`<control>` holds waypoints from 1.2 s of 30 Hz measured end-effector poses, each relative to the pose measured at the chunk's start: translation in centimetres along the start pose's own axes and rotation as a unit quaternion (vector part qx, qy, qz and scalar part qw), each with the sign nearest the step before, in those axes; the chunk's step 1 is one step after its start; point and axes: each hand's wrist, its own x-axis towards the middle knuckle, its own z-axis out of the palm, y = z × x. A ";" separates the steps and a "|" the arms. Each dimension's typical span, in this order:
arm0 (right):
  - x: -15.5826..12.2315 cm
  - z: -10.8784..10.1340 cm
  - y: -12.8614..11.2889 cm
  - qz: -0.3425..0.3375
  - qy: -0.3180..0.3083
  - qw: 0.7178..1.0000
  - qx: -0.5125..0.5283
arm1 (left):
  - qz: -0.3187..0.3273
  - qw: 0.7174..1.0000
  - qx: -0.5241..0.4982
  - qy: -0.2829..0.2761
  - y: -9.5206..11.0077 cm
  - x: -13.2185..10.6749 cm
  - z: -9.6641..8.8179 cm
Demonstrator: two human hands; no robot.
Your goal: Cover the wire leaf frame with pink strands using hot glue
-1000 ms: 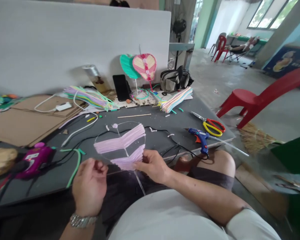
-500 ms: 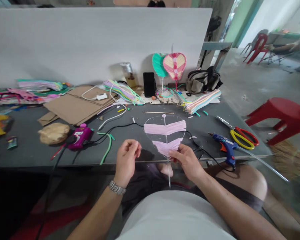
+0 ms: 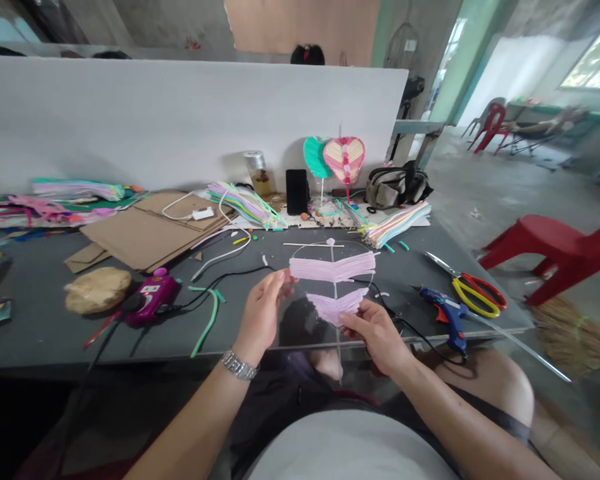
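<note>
The fan frame (image 3: 333,280), a wire heart with two bands of pink strips, is held over the near edge of the table (image 3: 40,333). Its long axis runs away from the person, rounded top toward the table's back and stem toward the lap.

The right hand (image 3: 375,333) pinches the lower pink band beside the stem. The left hand (image 3: 263,313) has its fingertips at the upper band's left end; whether it grips cannot be told.

At the table's back edge stand a jar (image 3: 257,172) and a bag (image 3: 395,187), contents unclear. A blue glue gun (image 3: 447,313) and scissors (image 3: 473,290) lie on the table's right end, and a purple glue gun (image 3: 150,300) left of centre, its black cable trailing under the frame.
</note>
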 end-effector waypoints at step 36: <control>21.4 -15.5 -7.6 -0.299 -0.021 0.646 -0.702 | -0.224 0.973 -0.031 0.049 -1.1 8.1 3.3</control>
